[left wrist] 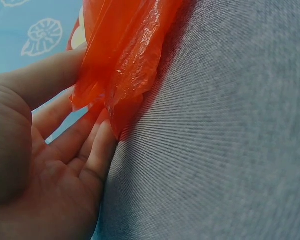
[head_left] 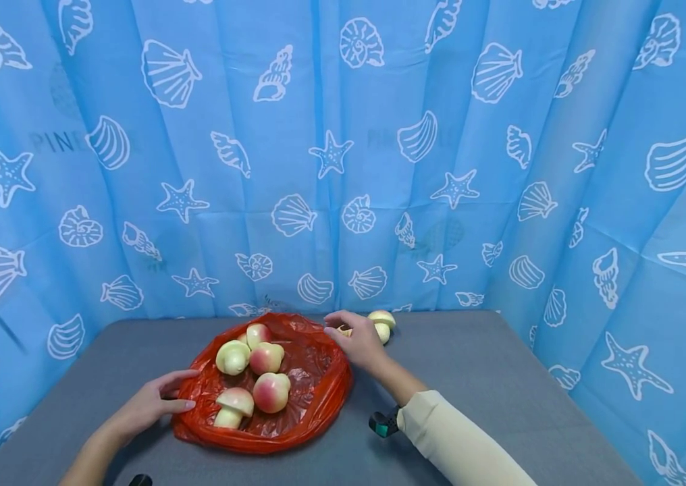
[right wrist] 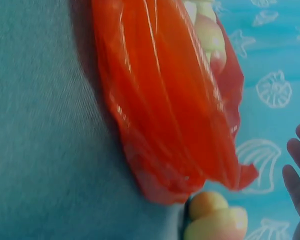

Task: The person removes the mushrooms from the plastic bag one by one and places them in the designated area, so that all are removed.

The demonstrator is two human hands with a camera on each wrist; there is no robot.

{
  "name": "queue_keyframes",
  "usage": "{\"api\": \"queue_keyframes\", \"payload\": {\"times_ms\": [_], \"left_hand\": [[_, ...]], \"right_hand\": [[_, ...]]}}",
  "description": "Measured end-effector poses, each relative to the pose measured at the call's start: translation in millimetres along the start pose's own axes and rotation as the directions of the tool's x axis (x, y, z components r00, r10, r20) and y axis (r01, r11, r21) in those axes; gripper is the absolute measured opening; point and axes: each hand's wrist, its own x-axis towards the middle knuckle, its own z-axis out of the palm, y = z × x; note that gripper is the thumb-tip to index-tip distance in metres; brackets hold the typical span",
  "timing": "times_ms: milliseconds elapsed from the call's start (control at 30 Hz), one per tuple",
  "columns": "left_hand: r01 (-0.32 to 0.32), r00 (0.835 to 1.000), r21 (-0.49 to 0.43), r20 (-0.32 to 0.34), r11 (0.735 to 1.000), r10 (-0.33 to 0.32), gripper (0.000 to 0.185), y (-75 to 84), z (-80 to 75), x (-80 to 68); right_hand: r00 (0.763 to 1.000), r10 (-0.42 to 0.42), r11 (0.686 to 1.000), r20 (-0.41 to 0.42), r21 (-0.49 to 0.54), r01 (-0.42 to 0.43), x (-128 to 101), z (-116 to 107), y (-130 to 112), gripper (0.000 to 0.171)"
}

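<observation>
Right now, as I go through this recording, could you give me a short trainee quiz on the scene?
1. What colour is the open bag?
2. True or false: the left hand touches the edge of the bag.
3. Where is the mushroom-shaped piece beyond the right hand?
A) inside the bag
B) on the table, outside the bag
C) in the left hand

Key: 1. Red. 2. True. 3. B.
</observation>
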Motion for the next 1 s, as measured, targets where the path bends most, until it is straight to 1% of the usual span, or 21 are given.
{"api": "queue_keyframes", "payload": {"times_ms": [100,200,333,433,633,700,800,867,1000], "left_hand": [[0.003,1.000,-0.002,-0.008,1.000,-0.003,0.070,0.7,0.0,0.0],[0.014,1.000,-0.007,-0.016,1.000,-0.014,0.071,0.9,0.7,-0.2],[0.020,1.000,-0.001,-0.014,1.000,-0.020,0.072,0.8,0.9,-0.2],[0.009,1.000,0.000,-0.010,1.000,-0.009,0.071,0.5,0.7,-0.6],[-0.023,1.000,-0.010,-0.008,1.000,0.023,0.069,-0.6,0.7,-1.3],[-0.028,1.000,-0.012,-0.011,1.000,0.028,0.069,-0.9,0.8,-1.2],[-0.030,0.999,-0.015,-0.013,0.999,0.030,0.069,-1.8,0.9,-0.8],[-0.029,0.999,-0.016,-0.014,0.999,0.029,0.069,-2.3,1.0,-0.4],[-0.026,1.000,-0.011,-0.013,1.000,0.026,0.069,-3.5,0.9,0.9]], "right_hand": [[0.996,-0.049,0.999,0.070,-0.020,0.050,3,4,-9,0.016],[0.985,-0.074,0.997,0.158,-0.017,0.077,6,9,-18,0.018],[0.953,-0.066,0.998,0.295,0.012,0.065,10,15,-27,0.020],[0.917,-0.058,0.998,0.395,0.021,0.054,14,19,-32,0.023],[0.826,-0.064,0.998,0.561,0.026,0.060,22,29,-42,0.033],[0.799,-0.068,0.998,0.598,0.028,0.063,24,32,-44,0.035],[0.761,-0.057,0.998,0.646,0.033,0.046,25,38,-46,0.037],[0.738,-0.041,0.999,0.674,0.029,0.029,25,42,-47,0.038],[0.690,-0.001,0.999,0.724,0.031,-0.031,24,49,-48,0.042]]}}
